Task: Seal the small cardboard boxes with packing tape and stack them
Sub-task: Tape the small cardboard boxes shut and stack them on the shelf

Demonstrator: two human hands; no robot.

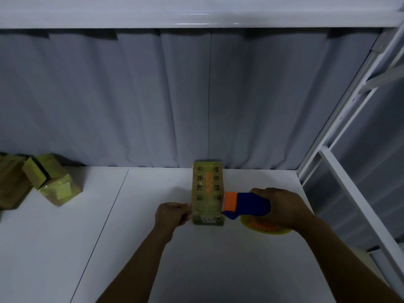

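A small cardboard box [207,189] with black printed characters and glossy tape on top lies on the white table [153,248], its long side pointing away from me. My left hand [171,215] pinches the tape end at the box's near left edge. My right hand [282,209] grips a blue tape dispenser [249,204] with an orange front, held against the box's right edge. The yellowish tape roll [262,227] shows under that hand.
Several other small cardboard boxes [50,182] sit heaped at the far left of the table. A grey curtain [175,101] hangs behind. A white metal frame [349,171] stands along the right edge.
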